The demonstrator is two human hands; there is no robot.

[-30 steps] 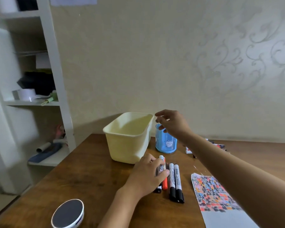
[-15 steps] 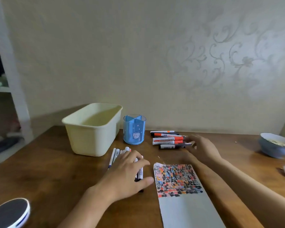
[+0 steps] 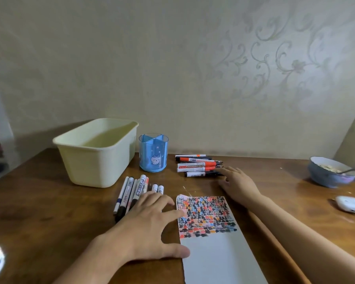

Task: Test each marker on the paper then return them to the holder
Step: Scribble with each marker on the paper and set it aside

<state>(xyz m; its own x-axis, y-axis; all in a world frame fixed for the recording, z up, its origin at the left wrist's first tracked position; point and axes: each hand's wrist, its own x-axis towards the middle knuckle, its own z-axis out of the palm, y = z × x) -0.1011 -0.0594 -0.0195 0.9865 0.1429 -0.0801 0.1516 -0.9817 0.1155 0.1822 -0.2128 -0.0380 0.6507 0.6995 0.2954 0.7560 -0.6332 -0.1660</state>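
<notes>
The paper (image 3: 211, 238) lies flat on the tabletop (image 3: 49, 212) right in front of me, its far half packed with black, orange and blue test marks, its near half blank. My left hand (image 3: 150, 228) is spread wide and flat, the thumb on the paper's left edge, a fingertip on its marked corner, the other fingers lying over the near ends of a row of markers (image 3: 131, 191) just left of the sheet. Those markers lie side by side, caps pointing away from me toward the blue holder (image 3: 153, 153). The holder stands upright beyond them, its divided compartments showing nothing inside. Right of the holder, a second pile of markers (image 3: 198, 166), orange-and-white and black, lies crosswise. My right hand (image 3: 237, 184) is there, fingers straight and relaxed, the fingertips at the right ends of that pile, gripping nothing; I can't tell whether they actually touch. A cream plastic bin (image 3: 96, 154) sits just left of the holder. Far out to the right, a blue bowl (image 3: 330, 172) with a spoon in it, and nearer me a small white object (image 3: 349, 204).
</notes>
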